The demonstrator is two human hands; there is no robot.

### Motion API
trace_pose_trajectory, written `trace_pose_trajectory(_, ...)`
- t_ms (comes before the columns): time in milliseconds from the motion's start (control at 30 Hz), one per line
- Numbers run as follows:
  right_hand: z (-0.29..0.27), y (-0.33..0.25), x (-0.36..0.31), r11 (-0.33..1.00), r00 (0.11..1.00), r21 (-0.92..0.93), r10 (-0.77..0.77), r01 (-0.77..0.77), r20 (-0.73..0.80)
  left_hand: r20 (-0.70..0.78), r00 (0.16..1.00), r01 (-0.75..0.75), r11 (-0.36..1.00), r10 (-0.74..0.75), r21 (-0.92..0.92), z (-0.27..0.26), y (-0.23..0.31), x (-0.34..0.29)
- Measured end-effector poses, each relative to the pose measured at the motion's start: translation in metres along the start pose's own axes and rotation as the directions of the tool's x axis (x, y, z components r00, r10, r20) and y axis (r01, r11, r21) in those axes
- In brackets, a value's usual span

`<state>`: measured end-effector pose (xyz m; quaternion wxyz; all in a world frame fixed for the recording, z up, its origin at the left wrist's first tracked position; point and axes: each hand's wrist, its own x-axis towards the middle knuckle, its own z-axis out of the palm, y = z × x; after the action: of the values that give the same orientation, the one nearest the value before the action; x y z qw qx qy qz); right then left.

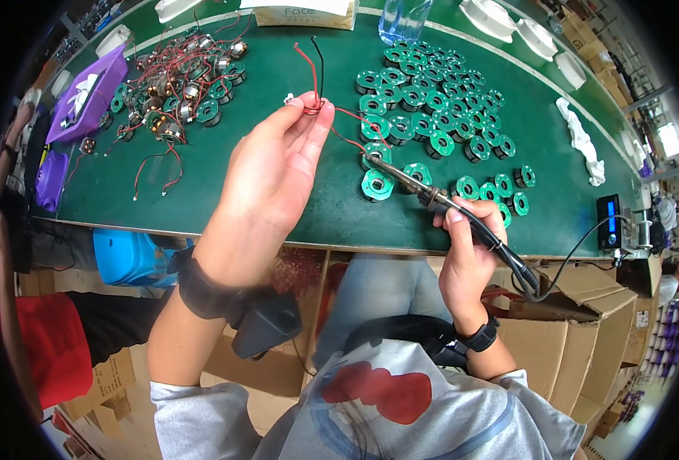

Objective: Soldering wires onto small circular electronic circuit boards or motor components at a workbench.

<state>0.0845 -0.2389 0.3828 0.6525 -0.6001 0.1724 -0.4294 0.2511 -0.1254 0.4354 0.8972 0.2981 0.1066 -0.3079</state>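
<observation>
My left hand (274, 165) pinches thin red and black wires (313, 70) between thumb and fingertips, above the green table. Two loose ends stick up, while red strands run right and down toward the round green circuit boards. In my right hand (470, 249) is a soldering iron (437, 201), held like a pen and pointing up and left. Its tip reaches a round green board (376, 153) at the left edge of the group, where a red wire also ends; whether they touch is too small to tell. Many similar coil-like boards (436, 101) spread behind and right.
At the left lies a heap of small metal parts with red wires (177, 96), beside a purple tray (109, 83). A tissue pack (301, 17) and clear container (402, 27) stand at the back. A white cloth (581, 146) and blue-display box (609, 218), joined to a black cable, are right.
</observation>
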Motion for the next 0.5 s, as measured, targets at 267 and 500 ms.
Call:
trace_pose_trajectory(267, 0.0005, 0.0001, 0.0007, 1.000, 1.000, 0.020, 0.005, -0.006, 0.008, 0.032, 0.999, 0.021, 1.000, -0.021, -0.005, -0.0012, 0.0013, 0.0023)
trace_pose_trajectory(500, 0.0004, -0.0006, 0.0003, 1.000, 1.000, -0.007, 0.013, -0.013, 0.010, 0.066, 0.997, 0.032, 0.999, -0.032, -0.005, -0.0025, 0.0029, 0.0020)
